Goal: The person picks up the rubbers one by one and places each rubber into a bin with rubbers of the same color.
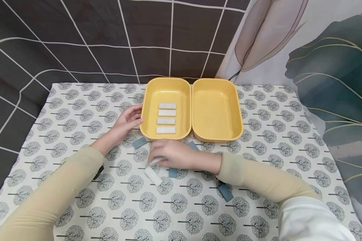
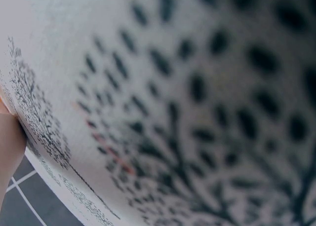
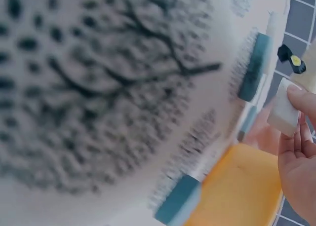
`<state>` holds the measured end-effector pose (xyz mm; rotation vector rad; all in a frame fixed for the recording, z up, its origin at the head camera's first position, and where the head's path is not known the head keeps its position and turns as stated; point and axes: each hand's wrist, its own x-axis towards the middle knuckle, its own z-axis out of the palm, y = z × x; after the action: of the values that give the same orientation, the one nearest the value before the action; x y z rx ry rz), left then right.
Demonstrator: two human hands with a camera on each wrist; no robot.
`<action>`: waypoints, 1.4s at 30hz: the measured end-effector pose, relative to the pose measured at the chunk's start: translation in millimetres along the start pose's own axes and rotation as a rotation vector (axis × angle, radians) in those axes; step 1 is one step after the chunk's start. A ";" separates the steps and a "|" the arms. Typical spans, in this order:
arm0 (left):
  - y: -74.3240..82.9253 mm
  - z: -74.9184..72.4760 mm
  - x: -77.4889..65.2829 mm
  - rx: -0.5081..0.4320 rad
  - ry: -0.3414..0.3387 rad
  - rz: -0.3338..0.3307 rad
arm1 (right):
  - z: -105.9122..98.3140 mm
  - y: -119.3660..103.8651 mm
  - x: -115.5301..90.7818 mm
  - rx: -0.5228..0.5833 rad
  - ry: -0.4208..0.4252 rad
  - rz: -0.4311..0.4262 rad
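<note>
Currently pinching a white block (image 3: 284, 110) in the right hand (image 1: 176, 154), at six o'clock from the loaded yellow tray (image 1: 151, 100); touching its nine o'clock side with relaxed, empty left hand (image 1: 125, 124), apparently for steadiness.

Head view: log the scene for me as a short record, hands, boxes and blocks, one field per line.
Left hand: touches the rim of the left box
Right hand: pinches a white block
Left box: yellow, four white blocks inside in a column
Right box: yellow, beside the left box
Loose white block: on the cloth, near the right hand
Blue blocks: scattered on the cloth, some partly hidden by the right arm
</note>
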<state>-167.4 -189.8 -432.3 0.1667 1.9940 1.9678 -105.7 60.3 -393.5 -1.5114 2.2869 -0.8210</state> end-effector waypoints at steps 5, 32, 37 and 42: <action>-0.4 0.3 0.5 0.006 -0.001 0.000 | -14.4 -7.4 2.3 0.006 0.024 0.012; 1.2 -0.3 -0.4 0.015 -0.004 -0.024 | -75.5 3.5 18.9 0.083 0.153 0.099; 2.1 -0.8 -1.1 0.023 0.000 -0.032 | -91.0 6.6 22.6 0.099 0.159 0.134; 2.1 0.1 -0.8 0.028 -0.002 -0.034 | -101.8 13.3 23.3 0.102 0.165 0.148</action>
<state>-166.9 -189.9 -430.1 0.1403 2.0113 1.9188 -178.0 74.0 -318.3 -1.2560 2.3986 -1.0363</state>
